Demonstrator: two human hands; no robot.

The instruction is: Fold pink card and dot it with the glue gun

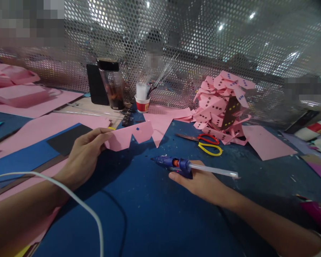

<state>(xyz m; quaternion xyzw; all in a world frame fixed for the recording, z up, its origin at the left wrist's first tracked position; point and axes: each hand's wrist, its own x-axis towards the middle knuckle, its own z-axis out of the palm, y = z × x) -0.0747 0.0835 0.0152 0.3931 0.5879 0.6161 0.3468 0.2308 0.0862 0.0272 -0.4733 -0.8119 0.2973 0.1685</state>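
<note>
My left hand pinches the left end of a cut pink paper strip, which has notches along its lower edge and one small blue square on it. The strip is raised above the blue table. In my right hand is a blue glue gun, its nozzle pointing left toward the strip but apart from it. A clear glue stick sticks out of the gun's back. Beyond the gun lie scissors with one red and one yellow handle loop.
A heap of pink cut pieces with dark squares stands at the back right. Behind are a paper cup with glue sticks and a dark-lidded jar. A white cable crosses my left forearm. Pink sheets lie around; a perforated metal panel closes the back.
</note>
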